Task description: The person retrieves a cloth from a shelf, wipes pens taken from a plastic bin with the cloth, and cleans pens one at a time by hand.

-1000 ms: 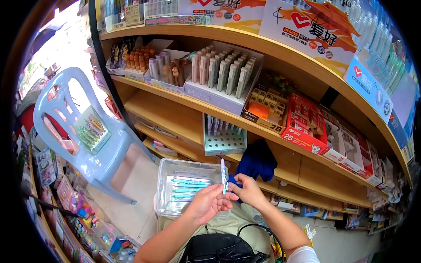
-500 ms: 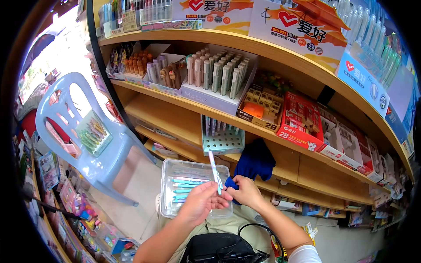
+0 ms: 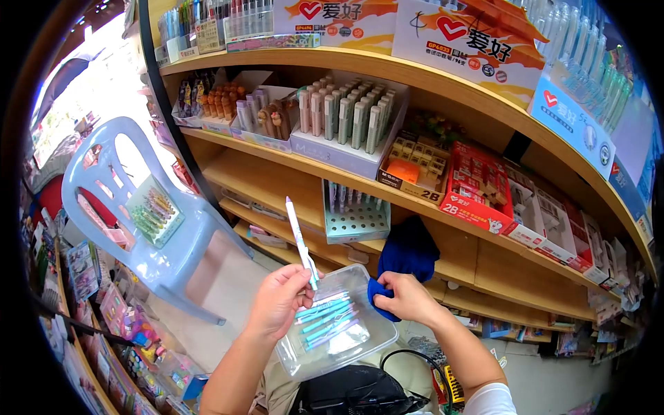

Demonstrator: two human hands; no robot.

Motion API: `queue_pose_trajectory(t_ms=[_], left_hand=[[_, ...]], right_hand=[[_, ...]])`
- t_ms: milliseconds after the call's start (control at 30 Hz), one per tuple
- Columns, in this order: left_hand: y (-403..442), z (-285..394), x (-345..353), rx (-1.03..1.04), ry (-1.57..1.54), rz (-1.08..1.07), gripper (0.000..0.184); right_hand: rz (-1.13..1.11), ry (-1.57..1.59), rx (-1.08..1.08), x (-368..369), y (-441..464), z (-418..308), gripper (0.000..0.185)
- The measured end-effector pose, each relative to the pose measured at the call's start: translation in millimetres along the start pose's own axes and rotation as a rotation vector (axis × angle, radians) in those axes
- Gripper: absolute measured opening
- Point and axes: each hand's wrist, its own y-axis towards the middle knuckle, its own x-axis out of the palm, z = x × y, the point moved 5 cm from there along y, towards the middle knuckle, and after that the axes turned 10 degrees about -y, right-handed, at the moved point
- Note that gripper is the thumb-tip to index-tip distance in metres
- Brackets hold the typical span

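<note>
My left hand (image 3: 282,297) is closed on a white and lilac pen (image 3: 297,232), which points up and slightly left. Below it, a clear plastic bin (image 3: 373,328) rests tilted at my lap with several teal and lilac pens (image 3: 325,319) inside. Between the fingers of my right hand (image 3: 402,296) is a dark blue cloth (image 3: 408,252), pinched at one end. The rest of the cloth drapes over the shelf edge. A pale green pen holder (image 3: 356,227) with round holes stands on the shelf just beyond, pens in its back row.
A light blue plastic chair (image 3: 173,266) on the left bears another pen holder (image 3: 158,211). Ahead, wooden shelves (image 3: 270,183) carry a box of pale pens (image 3: 332,151) and a red box (image 3: 477,214). A black bag (image 3: 353,394) sits at my waist.
The pen has moved left and away from the cloth in my left hand. My right hand has shifted slightly right with the cloth. The bin has turned and come nearer to me.
</note>
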Motion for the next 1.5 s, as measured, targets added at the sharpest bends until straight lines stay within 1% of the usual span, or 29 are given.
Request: queue_pose_trajectory(t_ms=[33, 133, 200, 233, 267, 333, 400, 433, 467, 533, 567, 600, 667, 767, 900, 1000, 1133, 1233, 1333, 1367, 1467, 1500], left_hand=[[1.9, -3.9, 1.6, -0.022, 0.000, -0.017, 0.014], [8.4, -16.9, 3.0, -0.080, 0.000, -0.044, 0.013], [9.4, -22.5, 4.4, -0.110, 0.007, -0.034, 0.012], [8.7, -23.6, 4.5, -0.111, 0.004, -0.026, 0.013], [8.3, -23.9, 4.8, -0.103, -0.004, -0.045, 0.013], [9.1, -24.1, 4.4, -0.087, -0.018, -0.085, 0.013], [9.6, -25.2, 3.8, -0.092, -0.039, -0.092, 0.012], [9.6, -25.9, 4.5, -0.092, -0.041, -0.095, 0.012], [9.6, -27.1, 5.1, -0.092, -0.044, -0.098, 0.012], [10.0, -29.7, 4.4, -0.082, -0.043, -0.093, 0.011], [10.5, -31.2, 2.5, -0.082, -0.042, -0.087, 0.011], [10.2, -32.7, 1.3, -0.084, -0.041, -0.081, 0.011], [9.0, -34.7, -2.0, -0.065, -0.017, -0.039, 0.013], [12.0, -37.8, -8.3, -0.046, 0.017, -0.030, 0.017], [9.8, -35.1, -4.7, -0.002, 0.015, -0.054, 0.018], [9.3, -24.1, -17.8, 0.120, -0.099, 0.039, 0.016], [8.7, -16.8, -23.1, 0.215, -0.082, 0.030, 0.011], [6.3, -15.5, -22.0, 0.263, -0.021, -0.008, 0.013], [3.5, -15.7, -19.1, 0.358, 0.074, -0.093, 0.015], [3.8, -16.4, -18.3, 0.368, 0.084, -0.121, 0.015], [4.7, -18.3, -15.8, 0.395, 0.113, -0.187, 0.016], [5.1, -18.5, -15.2, 0.402, 0.123, -0.200, 0.016]], right_hand=[[-0.007, 0.009, -0.044, 0.7, -1.1, 0.0, 0.028], [0.087, -0.003, -0.048, -6.8, -3.8, -2.6, 0.030], [0.204, 0.052, -0.016, -13.9, -3.6, 4.1, 0.032], [0.240, 0.141, -0.024, -19.8, -3.5, 1.4, 0.026], [0.248, 0.328, -0.038, -22.6, -2.8, -0.5, 0.017], [0.226, 0.651, -0.042, -24.8, -1.2, -6.9, 0.013], [0.207, 0.780, -0.085, -21.8, -2.1, -27.2, 0.013], [0.203, 0.698, -0.111, -17.4, -1.0, -33.2, 0.014], [0.140, 0.716, -0.099, -9.9, -0.4, -40.4, 0.015], [0.226, 0.529, -0.314, -3.2, -1.9, -57.7, 0.017], [0.191, 0.480, -0.337, 2.5, -1.7, -62.8, 0.018], [0.210, 0.413, -0.332, 6.3, -0.6, -62.4, 0.018], [0.241, 0.391, -0.309, 10.9, 1.7, -61.3, 0.017], [0.299, 0.393, -0.284, 19.4, 3.0, -55.7, 0.016], [0.274, 0.541, -0.200, 18.2, 5.2, -51.9, 0.015], [0.223, 0.637, -0.153, 22.2, 8.5, -43.1, 0.016], [0.268, 0.584, -0.264, 21.7, 8.3, -45.1, 0.016], [0.107, 0.693, -0.194, 21.8, 11.3, -42.5, 0.014], [-0.065, 0.913, 0.011, 27.3, 14.4, -31.4, 0.013], [-0.122, 0.960, 0.057, 28.0, 14.2, -29.7, 0.019], [-0.229, 1.075, 0.092, 29.4, 15.9, -25.3, 0.018], [-0.234, 1.072, 0.086, 29.6, 15.8, -24.6, 0.018]])
